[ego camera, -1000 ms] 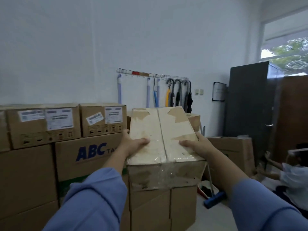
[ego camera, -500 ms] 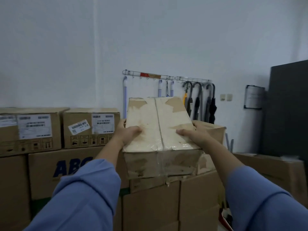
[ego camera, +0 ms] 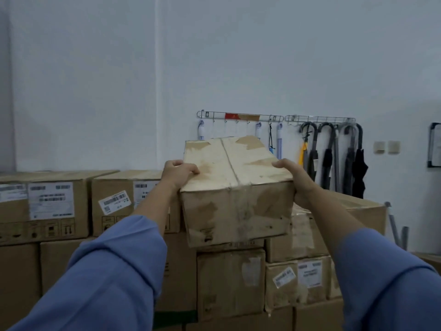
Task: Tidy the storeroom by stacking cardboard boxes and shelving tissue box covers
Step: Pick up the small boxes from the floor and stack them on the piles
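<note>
I hold a worn, taped cardboard box (ego camera: 235,187) in front of me at chest height, over the top of a stack of boxes (ego camera: 230,283). My left hand (ego camera: 179,173) grips its left top edge, fingers curled over the lid. My right hand (ego camera: 290,174) grips the right top edge the same way. The box's near face is scuffed and torn. Its bottom edge hangs just above or on the brown box below; I cannot tell if they touch. No tissue box covers are in view.
Labelled cartons (ego camera: 47,204) stand in a row at the left, stacked on larger ones. A bigger carton (ego camera: 353,211) sits right of the held box. A wall rack (ego camera: 274,118) carries hanging umbrellas (ego camera: 334,158) behind the stack.
I have moved closer to the stack and lifted the box higher. The view has swung left and up, so the dark cabinet and the person at the right are out of sight.
</note>
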